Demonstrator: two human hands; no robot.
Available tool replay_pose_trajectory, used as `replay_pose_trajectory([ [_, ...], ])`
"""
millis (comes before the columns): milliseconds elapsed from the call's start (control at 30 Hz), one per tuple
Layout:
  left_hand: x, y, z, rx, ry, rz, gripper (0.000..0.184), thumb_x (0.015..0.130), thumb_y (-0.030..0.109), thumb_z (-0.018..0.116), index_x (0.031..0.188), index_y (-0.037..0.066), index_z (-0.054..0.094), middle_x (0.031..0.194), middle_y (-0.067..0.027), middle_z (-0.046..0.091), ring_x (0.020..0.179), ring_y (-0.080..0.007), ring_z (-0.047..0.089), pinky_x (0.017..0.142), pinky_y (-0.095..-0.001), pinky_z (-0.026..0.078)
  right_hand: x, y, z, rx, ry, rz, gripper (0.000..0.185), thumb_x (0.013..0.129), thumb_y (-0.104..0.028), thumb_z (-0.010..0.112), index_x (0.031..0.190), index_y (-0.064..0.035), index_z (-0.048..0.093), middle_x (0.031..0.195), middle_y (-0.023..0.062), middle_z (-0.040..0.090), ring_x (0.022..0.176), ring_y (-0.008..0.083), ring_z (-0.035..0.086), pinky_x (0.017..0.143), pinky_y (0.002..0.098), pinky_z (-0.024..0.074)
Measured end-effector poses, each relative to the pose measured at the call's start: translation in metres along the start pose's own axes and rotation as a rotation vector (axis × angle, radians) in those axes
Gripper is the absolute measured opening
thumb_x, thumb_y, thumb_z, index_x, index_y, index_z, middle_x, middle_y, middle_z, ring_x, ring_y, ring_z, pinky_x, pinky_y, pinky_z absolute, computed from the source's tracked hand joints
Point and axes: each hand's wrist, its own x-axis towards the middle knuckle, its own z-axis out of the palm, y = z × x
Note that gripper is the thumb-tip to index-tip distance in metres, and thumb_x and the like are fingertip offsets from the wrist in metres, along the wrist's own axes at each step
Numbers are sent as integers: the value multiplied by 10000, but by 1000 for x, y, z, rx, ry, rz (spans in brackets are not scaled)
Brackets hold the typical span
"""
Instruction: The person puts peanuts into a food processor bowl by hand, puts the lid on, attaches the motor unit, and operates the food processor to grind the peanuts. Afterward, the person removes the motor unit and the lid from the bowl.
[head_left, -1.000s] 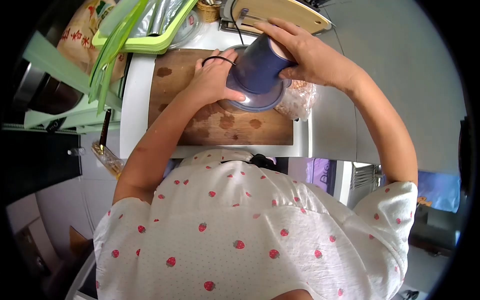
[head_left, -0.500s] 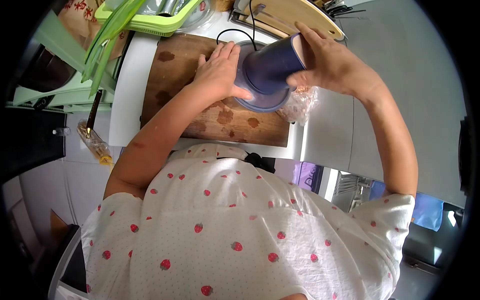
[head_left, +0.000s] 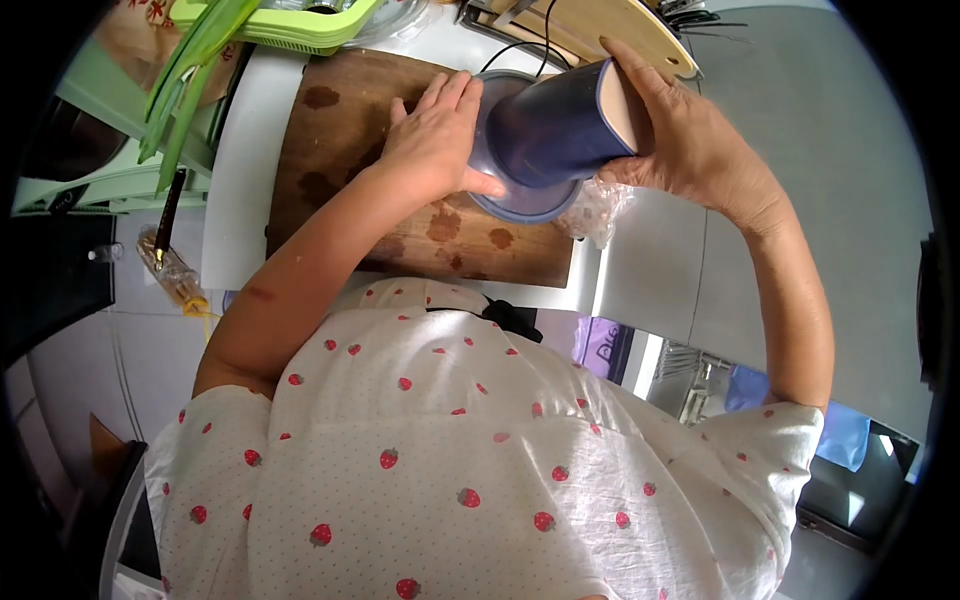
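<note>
A dark blue cylindrical device (head_left: 555,125) with a pale end stands on a round bluish lid or base (head_left: 530,203), above the wooden board (head_left: 445,235). My left hand (head_left: 432,140) lies against the left side of the round part, fingers spread and thumb on its rim. Around the pale end of the cylinder curves my right hand (head_left: 680,140), its thumb at the lower edge and its fingers at the upper edge. What lies under the round part is hidden. A black cord runs behind the device.
A clear bag (head_left: 598,210) lies right of the device. Behind are a green basket (head_left: 310,30) and a pale board in a rack (head_left: 640,38). Green leaves (head_left: 185,85) hang at the left. A grey surface (head_left: 790,170) extends to the right.
The view has shifted, with the board lower-left and the device further right in the frame. Both hands stay on the device; my right hand sits closer around its pale end.
</note>
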Motion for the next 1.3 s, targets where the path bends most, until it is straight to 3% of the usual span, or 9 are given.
replay_pose_trajectory([
  [167,1,-1,4,16,15,8,1171,537,473,823,1426,34,200,1497,-124,188,1386,-282,167,1049,-620,196,3,-9,-3,38,-103,137,1056,490,-273,861,1379,-114,314,1125,228,567,1027,376,561,885,411,481],
  [267,0,-1,4,8,30,17,1170,538,469,825,1425,31,201,1497,-123,188,1385,-282,168,1048,-620,198,3,-10,3,-72,-71,80,998,546,-361,838,1350,-50,334,1079,255,579,988,376,585,851,408,495],
  [400,2,-1,3,28,14,12,1154,546,456,825,1423,29,208,1497,-128,187,1387,-283,166,1048,-621,199,6,-11,8,-173,16,158,964,620,-652,702,1081,143,414,724,267,613,719,375,653,648,372,544],
  [500,0,-1,4,17,19,13,1149,548,455,824,1420,26,212,1496,-131,188,1388,-285,163,1048,-619,199,4,-20,-5,-162,-200,327,937,614,-526,769,1191,106,388,934,278,612,873,363,640,755,379,532],
  [667,0,-2,2,21,12,12,1150,547,455,825,1419,21,214,1495,-136,189,1388,-291,160,1052,-615,197,-5,-5,-9,-83,-29,-209,1009,558,-249,836,1393,-100,290,1340,167,417,1149,331,503,953,365,442],
  [733,1,-1,2,27,11,11,1153,546,457,825,1420,21,212,1495,-137,189,1388,-291,161,1054,-612,197,-2,-5,-10,-91,49,-299,903,593,-306,813,1347,-85,367,1234,173,519,1037,329,574,874,362,489],
  [933,1,-3,5,30,30,17,1155,546,469,820,1422,26,212,1494,-134,195,1386,-285,168,1056,-610,191,19,-26,-18,-256,-298,412,840,614,-508,766,1231,-10,489,907,216,642,866,351,634,744,400,516],
  [1167,1,-1,3,44,9,10,1154,547,472,817,1425,35,210,1492,-137,197,1386,-285,171,1063,-602,184,5,-3,-15,16,28,-161,805,606,-467,776,1219,-22,504,866,218,634,887,386,619,783,423,487],
  [1300,-1,-2,4,41,17,17,1160,542,474,818,1428,40,207,1494,-132,196,1389,-280,162,1068,-600,173,20,-12,-21,-80,-264,223,844,663,-632,657,1195,5,505,843,208,635,863,372,625,772,421,492],
])
